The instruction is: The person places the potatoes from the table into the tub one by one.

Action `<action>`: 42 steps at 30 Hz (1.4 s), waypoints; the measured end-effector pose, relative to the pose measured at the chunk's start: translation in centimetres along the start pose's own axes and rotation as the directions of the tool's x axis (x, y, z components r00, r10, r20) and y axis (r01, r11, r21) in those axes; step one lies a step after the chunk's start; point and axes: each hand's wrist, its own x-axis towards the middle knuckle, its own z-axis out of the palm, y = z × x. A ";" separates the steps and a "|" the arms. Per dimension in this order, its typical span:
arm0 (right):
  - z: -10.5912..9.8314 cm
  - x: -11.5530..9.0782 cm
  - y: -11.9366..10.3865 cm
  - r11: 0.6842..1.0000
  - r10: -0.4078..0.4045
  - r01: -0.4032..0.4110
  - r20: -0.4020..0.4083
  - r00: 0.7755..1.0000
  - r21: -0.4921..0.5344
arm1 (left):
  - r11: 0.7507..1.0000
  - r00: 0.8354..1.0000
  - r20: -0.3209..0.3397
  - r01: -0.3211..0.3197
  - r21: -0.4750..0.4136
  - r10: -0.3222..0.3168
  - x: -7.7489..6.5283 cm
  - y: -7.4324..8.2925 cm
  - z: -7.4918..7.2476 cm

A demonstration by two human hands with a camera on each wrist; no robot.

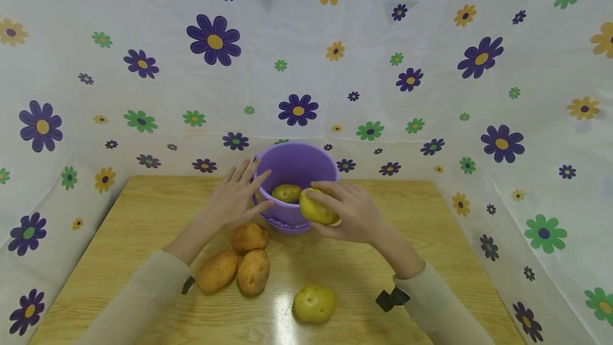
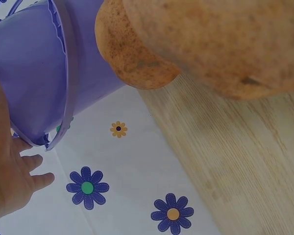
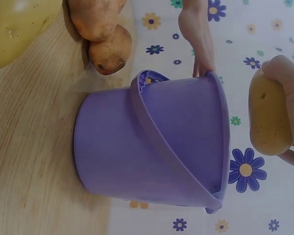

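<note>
a light wood-grain table [image 1: 431,228] shows a pale patch of glare toward its near side. a purple bucket [image 1: 299,161] stands upright on it toward the far edge. left of the bucket and nearer, three brown potatoes [image 1: 254,273] lie clustered together; a yellow-green potato [image 1: 314,304] lies apart, to their right and nearer still.

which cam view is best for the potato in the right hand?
Right wrist: the held potato appears closer, with most of its near side uncovered. Head shows it whole-frame smaller, partly covered by the right hand. Left wrist doesn't show it.
</note>
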 end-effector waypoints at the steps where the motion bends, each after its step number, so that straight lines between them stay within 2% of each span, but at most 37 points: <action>1: 0.0 0.1 0.0 1.000 -0.002 0.002 0.001 1.000 -0.005 | 1.000 1.000 0.000 0.000 0.001 0.000 0.0 0.0 0.0; 19: 0.9 2.1 1.8 0.999 -0.030 0.030 0.027 0.999 -0.014 | 1.000 1.000 0.012 0.006 -0.011 -0.006 -0.1 0.1 -0.2; 29: 1.7 2.9 3.0 0.999 -0.010 0.011 0.045 0.999 -0.036 | 1.000 1.000 0.015 0.006 -0.017 -0.006 0.0 0.2 -0.3; 42: 2.8 3.4 4.6 0.998 0.032 -0.025 0.132 0.991 -0.055 | 1.000 1.000 0.021 0.010 -0.015 -0.010 0.0 0.1 -0.1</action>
